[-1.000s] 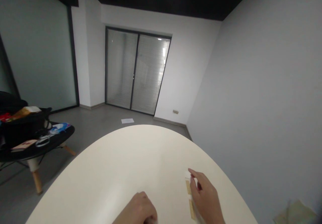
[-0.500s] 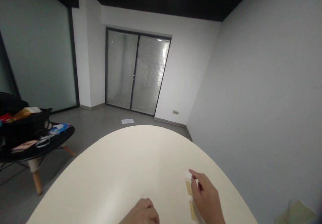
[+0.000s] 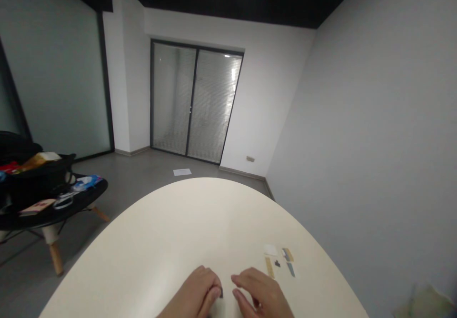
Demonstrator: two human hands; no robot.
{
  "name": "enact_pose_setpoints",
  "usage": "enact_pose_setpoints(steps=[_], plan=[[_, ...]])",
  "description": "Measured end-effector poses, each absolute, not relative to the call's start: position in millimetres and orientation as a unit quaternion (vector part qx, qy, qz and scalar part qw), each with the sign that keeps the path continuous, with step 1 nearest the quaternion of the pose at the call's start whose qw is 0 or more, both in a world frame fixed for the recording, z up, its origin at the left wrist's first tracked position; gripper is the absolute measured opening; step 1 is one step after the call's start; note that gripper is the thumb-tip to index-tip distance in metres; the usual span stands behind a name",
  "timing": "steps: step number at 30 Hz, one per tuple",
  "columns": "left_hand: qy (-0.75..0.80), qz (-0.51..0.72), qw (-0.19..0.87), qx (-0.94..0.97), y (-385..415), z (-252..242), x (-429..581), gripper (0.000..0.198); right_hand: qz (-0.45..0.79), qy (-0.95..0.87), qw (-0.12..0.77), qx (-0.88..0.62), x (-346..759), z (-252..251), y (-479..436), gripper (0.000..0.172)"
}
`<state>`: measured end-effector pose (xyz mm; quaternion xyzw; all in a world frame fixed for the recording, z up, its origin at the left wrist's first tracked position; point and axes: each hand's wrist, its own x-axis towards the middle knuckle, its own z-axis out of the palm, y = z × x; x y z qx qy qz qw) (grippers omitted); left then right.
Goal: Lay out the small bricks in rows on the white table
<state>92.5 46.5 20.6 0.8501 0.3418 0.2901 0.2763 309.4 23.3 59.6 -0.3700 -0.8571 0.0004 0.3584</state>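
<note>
My left hand [image 3: 203,290] is closed near the table's front, fingers curled, with a small dark piece [image 3: 221,292] showing at the fingertips. Just to its right is my right hand [image 3: 262,293], thumb and index finger apart and no object visible between them. A narrow gap separates the two hands. Beyond the right hand lie small flat pieces: a white one [image 3: 271,250], a tan strip [image 3: 269,267], a small dark bit [image 3: 277,263], a tan and blue-grey piece [image 3: 287,254] and a slim grey-blue piece [image 3: 291,269].
The round cream table [image 3: 171,227] fills the foreground. To the left, a black chair [image 3: 82,199] bears a black bag [image 3: 34,182] and other items. A white sheet [image 3: 182,172] lies on the floor, and a grey wall [image 3: 357,142] rises at the right.
My right hand has moved left from the flat pieces to beside my left hand, uncovering several of them. My left hand has shifted slightly forward, and a dark piece now shows at its fingertips.
</note>
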Motion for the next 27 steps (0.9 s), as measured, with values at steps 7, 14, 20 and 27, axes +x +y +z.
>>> enact_pose_setpoints(steps=[7,14,20,27], plan=[[0.389,0.268,0.366,0.802,44.4,28.9,91.1,0.027,0.038,-0.886,0.343,-0.311,296.8,52.3,21.6,0.022],[0.412,0.25,0.444,0.755,36.7,45.7,91.0,0.029,0.037,-0.872,0.362,-0.328,294.0,46.1,22.2,0.018],[0.398,0.263,0.562,0.676,41.8,39.9,94.7,0.042,0.064,-0.849,0.419,-0.317,289.5,29.3,24.1,0.023],[0.403,0.269,0.557,0.674,42.5,42.2,96.5,0.046,0.056,-0.831,0.46,-0.308,285.4,4.5,28.4,0.017]])
